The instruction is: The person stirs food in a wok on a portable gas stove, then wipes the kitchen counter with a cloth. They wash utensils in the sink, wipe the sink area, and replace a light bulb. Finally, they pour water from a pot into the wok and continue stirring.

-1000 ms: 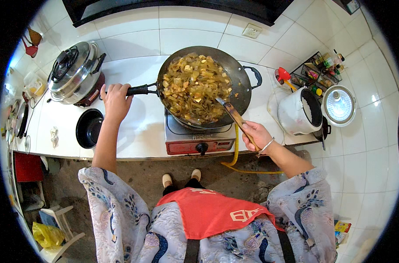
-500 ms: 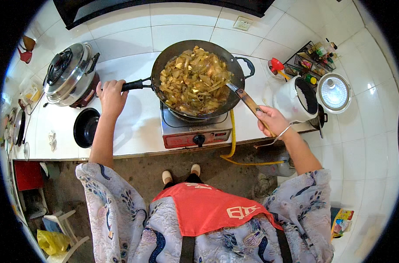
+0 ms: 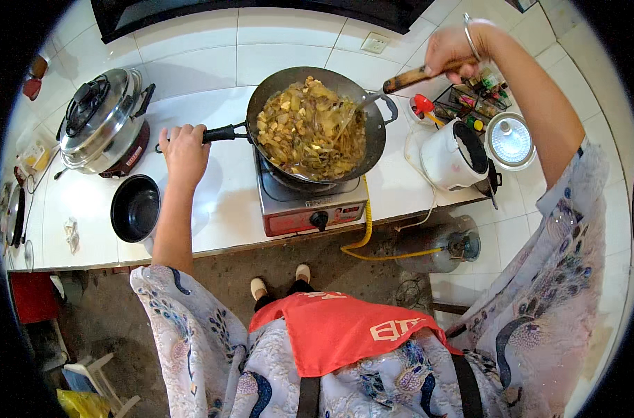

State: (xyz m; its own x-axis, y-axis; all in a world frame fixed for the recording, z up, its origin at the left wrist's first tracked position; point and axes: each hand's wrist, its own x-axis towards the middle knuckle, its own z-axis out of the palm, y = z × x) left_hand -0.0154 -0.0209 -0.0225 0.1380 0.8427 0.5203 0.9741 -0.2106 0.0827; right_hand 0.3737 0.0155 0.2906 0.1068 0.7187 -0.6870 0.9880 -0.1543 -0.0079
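Since the earlier frame, your right hand (image 3: pixel 451 50) has risen from the counter's front edge to about 1 o'clock of the view, lifting the wooden-handled metal spatula (image 3: pixel 383 90) with it. Your right hand is closed in a full fist around the wooden handle; the metal blade end slants down at 8 o'clock from the hand and rests in the food. Your left hand (image 3: pixel 184 148) has stayed put, curled shut around the black handle of the dark round metal wok (image 3: pixel 376 136).

Locate the wok near the centre of the view, slightly toward 12 o'clock. It sits on the small red-fronted single-burner gas stove (image 3: pixel 310 209) on the white tiled counter (image 3: pixel 219 202). The wok is filled with a yellow-green mix of chopped vegetables and pale cubes (image 3: pixel 306 129).

At 9 o'clock from the wok stands a silver lidded electric pot (image 3: pixel 104 118). At 8 o'clock, just beside your left forearm, lies an empty black round bowl (image 3: pixel 136 207). At 3 o'clock stands a white rice cooker (image 3: pixel 453 155), open, with its round lid (image 3: pixel 510 141) beside it. A yellow hose (image 3: pixel 364 230) runs from the stove down to a grey gas cylinder (image 3: pixel 435 247) on the floor.
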